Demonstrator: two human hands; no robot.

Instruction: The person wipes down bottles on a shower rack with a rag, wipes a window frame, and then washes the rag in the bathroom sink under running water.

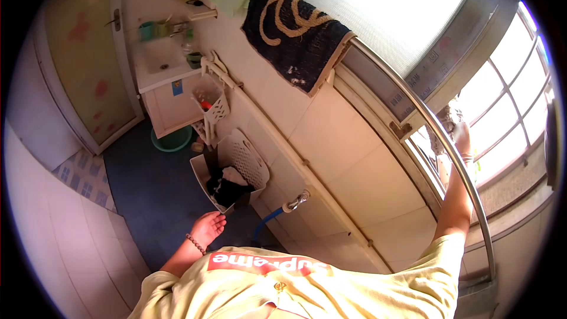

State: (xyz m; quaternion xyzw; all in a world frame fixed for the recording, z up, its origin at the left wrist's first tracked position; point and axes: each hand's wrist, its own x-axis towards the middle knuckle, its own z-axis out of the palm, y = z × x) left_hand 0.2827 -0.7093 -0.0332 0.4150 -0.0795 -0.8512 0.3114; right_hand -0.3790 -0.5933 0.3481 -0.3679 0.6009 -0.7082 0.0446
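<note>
Grey mottled cloth-like item (450, 118) sits at the right hand (462, 136); whether gripped, I cannot tell. Left hand (208, 229), loosely curled, looks empty. Reaching seems underway; next calls for a sure hold

Upper-body clothing and accessories, viewed from above.
Short-sleeved shirt (378, 286): pale yellow, creased; left sleeve (156, 288) and right sleeve (444, 257) match. Chest marking: red rectangular panel (266, 263) with pale "Supreme" lettering (236, 259), inverted in view and interrupted by a fold. Small gold-coloured emblem (280, 286): near side of panel. Left wrist: bracelet (194, 243) of round brown beads. Right wrist: narrow band (466, 157), detail unclear.
</note>
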